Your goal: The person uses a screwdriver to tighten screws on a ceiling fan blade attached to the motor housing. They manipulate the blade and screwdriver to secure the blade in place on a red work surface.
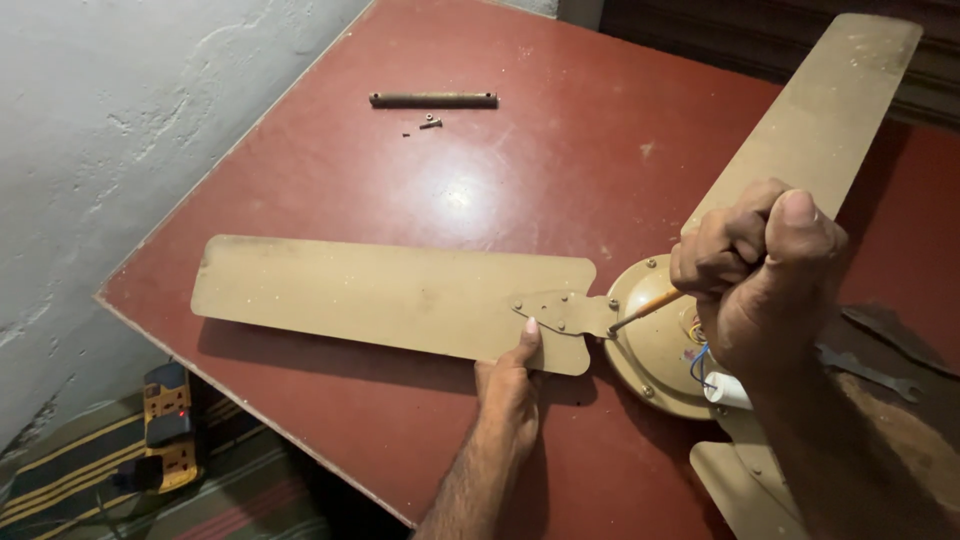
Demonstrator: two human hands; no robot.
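A tan ceiling fan lies on a dark red table (560,150). Its round motor housing (650,345) sits at the right, with coloured wires and a white cylinder showing beside it. One long blade (380,290) reaches left, another blade (820,110) reaches up to the right, and part of a third (735,480) shows at the bottom. My left hand (510,385) holds the near edge of the left blade, thumb by its metal bracket (565,312). My right hand (760,280) is fisted around an orange-handled screwdriver (645,308), its tip at the bracket where it meets the housing.
A metal rod (433,99) and a loose screw (431,124) lie at the table's far side. A spanner (870,372) rests right of the housing. A white wall is at the left. On the striped floor mat below lies a yellow and black extension board (168,425).
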